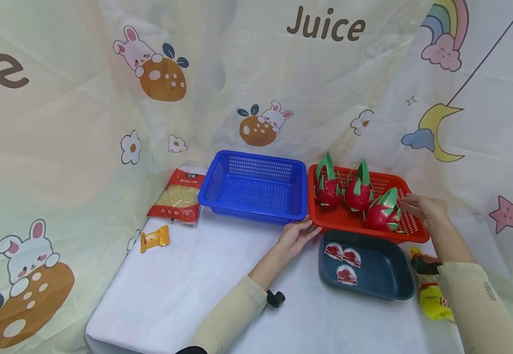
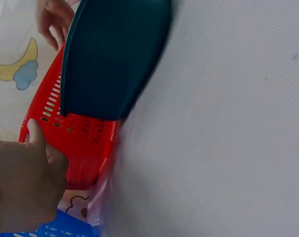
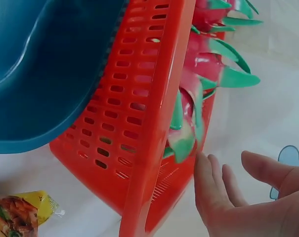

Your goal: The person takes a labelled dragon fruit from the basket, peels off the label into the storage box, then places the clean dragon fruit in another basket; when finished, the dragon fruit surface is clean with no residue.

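Note:
A red plastic basket [image 1: 340, 219] with slotted walls holds three red dragon fruits [image 1: 358, 194] with green leaves. At its front left corner my left hand [image 1: 295, 237] grips the basket, the thumb [image 2: 36, 134] lying along the rim in the left wrist view. My right hand [image 1: 426, 209] is at the basket's right end, beside the rightmost dragon fruit [image 1: 382, 215]. In the right wrist view its fingers [image 3: 208, 182] are straight by the rim, with the thumb held apart. Whether they touch the basket, I cannot tell.
A blue basket [image 1: 256, 196] stands left of the red one. A dark teal basin [image 1: 371, 270] with round stickers is in front. Farther left lie a red bag [image 1: 179, 196] and an orange packet [image 1: 155, 239]; a yellow packet [image 1: 433, 295] lies by the right forearm.

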Demonstrator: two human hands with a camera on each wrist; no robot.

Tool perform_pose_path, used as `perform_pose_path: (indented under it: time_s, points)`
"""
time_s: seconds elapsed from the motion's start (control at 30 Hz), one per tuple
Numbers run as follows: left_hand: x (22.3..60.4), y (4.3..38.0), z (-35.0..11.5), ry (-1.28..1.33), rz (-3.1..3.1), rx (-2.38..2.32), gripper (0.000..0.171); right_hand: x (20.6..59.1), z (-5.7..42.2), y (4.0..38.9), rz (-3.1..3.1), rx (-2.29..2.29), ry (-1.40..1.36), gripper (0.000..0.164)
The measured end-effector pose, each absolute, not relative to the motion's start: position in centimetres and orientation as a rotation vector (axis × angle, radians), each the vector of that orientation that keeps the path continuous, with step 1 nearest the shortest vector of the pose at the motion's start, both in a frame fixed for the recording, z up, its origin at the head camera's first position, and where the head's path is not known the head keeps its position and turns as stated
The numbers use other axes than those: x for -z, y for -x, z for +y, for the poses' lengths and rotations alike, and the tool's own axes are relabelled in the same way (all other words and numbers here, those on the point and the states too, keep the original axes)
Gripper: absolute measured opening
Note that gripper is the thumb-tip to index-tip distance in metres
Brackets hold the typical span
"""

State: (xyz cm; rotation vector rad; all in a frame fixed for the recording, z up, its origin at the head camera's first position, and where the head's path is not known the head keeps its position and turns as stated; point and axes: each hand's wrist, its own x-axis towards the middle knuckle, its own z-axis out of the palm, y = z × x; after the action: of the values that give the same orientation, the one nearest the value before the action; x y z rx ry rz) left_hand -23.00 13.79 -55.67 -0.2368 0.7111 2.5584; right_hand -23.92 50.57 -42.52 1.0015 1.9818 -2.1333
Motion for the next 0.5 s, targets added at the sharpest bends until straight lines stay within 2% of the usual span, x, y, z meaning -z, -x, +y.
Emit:
perform_pose_path:
  time_s: [0.07, 0.2, 0.27, 0.37, 0.5]
  points:
    - [55.6, 23.1, 13.7, 0.236, 0.716, -2.562, 0.034, 42.5, 50.4, 23.8, 1.987, 2.159, -0.981, 0.072]
    - [55.5, 23.1, 13.4, 0.225, 0.739, -2.554, 0.033, 42.5, 49.9, 23.1, 2.037, 2.195, -0.896, 0.029]
    - [55.4, 22.9, 13.1, 0.233, 0.776, -2.528, 0.030, 42.6, 49.4, 22.7, 2.109, 2.191, -0.817, 0.017]
    - [55.1, 22.2, 12.5, 0.232, 0.899, -2.452, 0.029, 42.9, 48.3, 22.1, 2.278, 2.131, -0.707, 0.020]
    - [54.1, 21.2, 11.4, 0.173, 1.037, -2.330, 0.036, 43.2, 46.2, 21.8, 2.552, 1.986, -0.596, 0.040]
